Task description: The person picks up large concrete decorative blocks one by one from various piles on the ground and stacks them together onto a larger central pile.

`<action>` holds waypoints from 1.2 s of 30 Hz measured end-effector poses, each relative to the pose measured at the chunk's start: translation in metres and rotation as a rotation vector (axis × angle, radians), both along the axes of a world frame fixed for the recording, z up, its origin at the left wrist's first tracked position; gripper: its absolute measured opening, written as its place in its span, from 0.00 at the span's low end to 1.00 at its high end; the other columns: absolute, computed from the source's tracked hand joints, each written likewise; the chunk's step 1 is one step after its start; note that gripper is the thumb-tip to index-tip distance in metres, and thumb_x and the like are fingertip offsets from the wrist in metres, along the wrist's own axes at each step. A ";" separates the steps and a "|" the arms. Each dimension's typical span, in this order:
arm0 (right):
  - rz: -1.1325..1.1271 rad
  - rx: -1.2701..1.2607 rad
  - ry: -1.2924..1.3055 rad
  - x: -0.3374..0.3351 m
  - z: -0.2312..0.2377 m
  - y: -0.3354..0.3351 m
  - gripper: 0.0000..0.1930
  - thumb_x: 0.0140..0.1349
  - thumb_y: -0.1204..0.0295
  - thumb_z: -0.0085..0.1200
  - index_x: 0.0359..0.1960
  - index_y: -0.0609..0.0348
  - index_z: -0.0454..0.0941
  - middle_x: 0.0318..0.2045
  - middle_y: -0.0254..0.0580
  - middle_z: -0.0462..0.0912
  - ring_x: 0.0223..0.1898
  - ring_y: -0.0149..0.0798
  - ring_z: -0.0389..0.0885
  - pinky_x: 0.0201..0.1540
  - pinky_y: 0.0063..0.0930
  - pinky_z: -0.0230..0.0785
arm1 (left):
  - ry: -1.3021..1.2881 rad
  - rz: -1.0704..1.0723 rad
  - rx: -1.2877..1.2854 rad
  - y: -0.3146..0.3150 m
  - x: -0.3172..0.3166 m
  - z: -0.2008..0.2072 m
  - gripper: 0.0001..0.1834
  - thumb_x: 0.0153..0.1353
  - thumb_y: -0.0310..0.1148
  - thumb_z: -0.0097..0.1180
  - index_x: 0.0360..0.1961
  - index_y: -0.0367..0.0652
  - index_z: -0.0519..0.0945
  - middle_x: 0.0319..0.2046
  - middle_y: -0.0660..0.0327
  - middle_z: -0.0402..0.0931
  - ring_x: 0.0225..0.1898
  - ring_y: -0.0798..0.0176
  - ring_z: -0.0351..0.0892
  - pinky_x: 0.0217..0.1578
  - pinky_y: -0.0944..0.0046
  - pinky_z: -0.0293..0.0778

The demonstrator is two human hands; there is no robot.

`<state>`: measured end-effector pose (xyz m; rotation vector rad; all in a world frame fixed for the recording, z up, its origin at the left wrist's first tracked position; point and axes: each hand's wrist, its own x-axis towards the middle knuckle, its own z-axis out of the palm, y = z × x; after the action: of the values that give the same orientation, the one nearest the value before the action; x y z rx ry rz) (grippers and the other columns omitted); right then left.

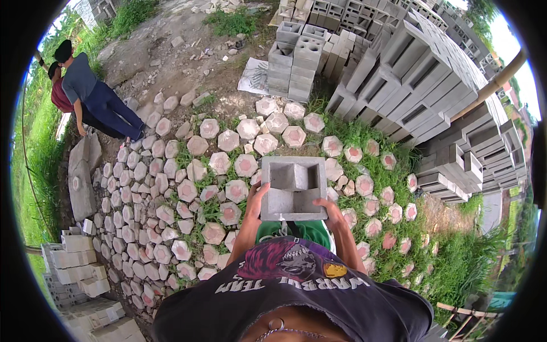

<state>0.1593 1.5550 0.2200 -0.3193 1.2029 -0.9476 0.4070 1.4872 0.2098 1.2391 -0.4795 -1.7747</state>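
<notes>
A grey concrete hollow block [294,189] is held in front of my waist, with its hollow, divided side facing up. My left hand [257,199] grips its left side, the thumb lying along the edge. On the lower right, my right hand [330,210] is closed on the block, its thumb hooked over the rim. The fingers under and behind the block are mostly hidden. Below the block, hexagonal paving stones [230,214] with reddish centres lie with grass between them.
Tall stacks of hollow blocks [424,85] rise at the right, crossed by a bamboo pole [493,85]. A smaller block pile [289,65] stands ahead beside a pale sheet [252,77]. More blocks [77,259] are piled lower left. Two people [94,91] stand far left.
</notes>
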 end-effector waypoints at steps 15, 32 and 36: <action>0.174 0.029 -0.034 0.031 -0.022 -0.294 0.24 0.50 0.63 0.58 0.46 0.65 0.73 0.37 0.43 0.79 0.37 0.38 0.78 0.40 0.31 0.71 | -0.043 0.109 -0.030 -0.253 0.039 -0.021 0.33 0.52 0.47 0.64 0.52 0.36 0.69 0.41 0.54 0.74 0.39 0.60 0.76 0.38 0.60 0.74; 0.106 0.022 0.029 0.027 0.019 -0.625 0.39 0.45 0.63 0.61 0.59 0.68 0.63 0.48 0.52 0.75 0.49 0.47 0.74 0.53 0.35 0.65 | -0.074 0.053 0.035 -0.588 0.035 0.026 0.31 0.57 0.45 0.58 0.56 0.36 0.65 0.45 0.53 0.73 0.44 0.56 0.76 0.42 0.54 0.74; 0.077 -0.042 0.114 0.032 0.017 -0.687 0.43 0.43 0.63 0.61 0.62 0.70 0.59 0.52 0.55 0.72 0.52 0.48 0.72 0.55 0.36 0.64 | 0.020 -0.128 0.123 -0.687 0.042 0.005 0.36 0.53 0.46 0.63 0.57 0.36 0.64 0.49 0.52 0.70 0.48 0.56 0.74 0.46 0.54 0.72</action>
<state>0.1911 0.8679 0.2371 -0.4553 1.2665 -0.8980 0.4486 0.8007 0.2151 1.2990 -0.4522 -1.9479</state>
